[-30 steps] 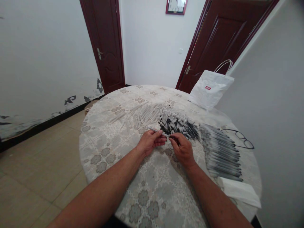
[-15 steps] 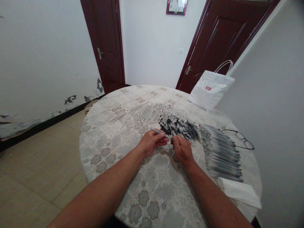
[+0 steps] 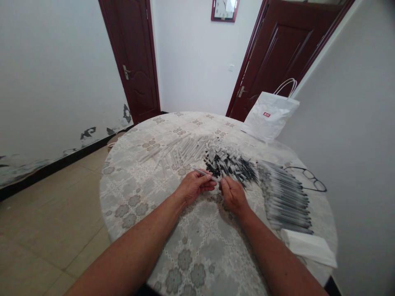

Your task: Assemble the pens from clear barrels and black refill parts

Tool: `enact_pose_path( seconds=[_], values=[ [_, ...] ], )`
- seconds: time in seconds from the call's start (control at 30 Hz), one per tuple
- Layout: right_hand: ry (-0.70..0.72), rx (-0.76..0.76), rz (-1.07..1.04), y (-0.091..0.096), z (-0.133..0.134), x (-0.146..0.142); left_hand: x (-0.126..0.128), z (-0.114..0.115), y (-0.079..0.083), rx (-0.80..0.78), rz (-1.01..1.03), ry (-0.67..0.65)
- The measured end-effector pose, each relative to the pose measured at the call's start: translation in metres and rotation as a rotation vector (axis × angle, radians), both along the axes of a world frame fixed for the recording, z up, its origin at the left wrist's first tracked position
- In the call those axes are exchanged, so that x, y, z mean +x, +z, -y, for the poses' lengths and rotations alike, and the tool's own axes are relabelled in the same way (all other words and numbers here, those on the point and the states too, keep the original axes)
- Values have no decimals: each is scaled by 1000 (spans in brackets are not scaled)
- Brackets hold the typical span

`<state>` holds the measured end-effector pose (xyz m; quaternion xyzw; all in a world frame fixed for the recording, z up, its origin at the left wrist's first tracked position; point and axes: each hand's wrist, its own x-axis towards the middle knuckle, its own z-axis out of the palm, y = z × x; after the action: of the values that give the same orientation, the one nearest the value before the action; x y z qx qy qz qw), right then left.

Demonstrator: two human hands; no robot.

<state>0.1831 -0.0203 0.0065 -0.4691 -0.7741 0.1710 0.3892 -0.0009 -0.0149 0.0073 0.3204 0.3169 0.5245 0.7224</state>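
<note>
Between thumb and fingers, my left hand point(image 3: 196, 184) grips a slim pen point(image 3: 199, 170) that points up and to the left. My right hand point(image 3: 231, 192) is closed at the pen's near end, its fingertips pinched; whether they hold the pen itself or a small part on it is hidden. Just beyond my hands lies a heap of white caps and black-tipped pen parts point(image 3: 230, 162). Clear, whitish pen barrels point(image 3: 185, 150) are spread to the left of that heap. On the right, many finished-looking grey pens point(image 3: 286, 197) lie side by side in a stack.
A round table with a patterned lace cloth point(image 3: 142, 176) carries everything. Eyeglasses point(image 3: 311, 179) rest right of the pen stack, with a folded white paper packet point(image 3: 308, 248) below it. A white paper bag point(image 3: 268, 117) stands at the back right, near the wall.
The view has shifted slightly, so everything sits a little further left. Both hands keep their hold around the pen, with hardly any movement between them.
</note>
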Motion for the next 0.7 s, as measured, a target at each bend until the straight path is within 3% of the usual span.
enact_pose_path(
  seconds=[0.13, 0.27, 0.47, 0.7],
  values=[
    [-6, -85, -84, -1, 1, 0, -1, -1, 0, 6, -7, 26],
    [-22, -10, -108, 3, 2, -1, -1, -3, -1, 4, -14, 75],
    [20, 82, -10, 3, 2, -2, -1, -3, -4, 6, -12, 43],
    [43, -91, -25, -4, 0, 2, 1, -1, -5, -2, -18, 19]
  ],
)
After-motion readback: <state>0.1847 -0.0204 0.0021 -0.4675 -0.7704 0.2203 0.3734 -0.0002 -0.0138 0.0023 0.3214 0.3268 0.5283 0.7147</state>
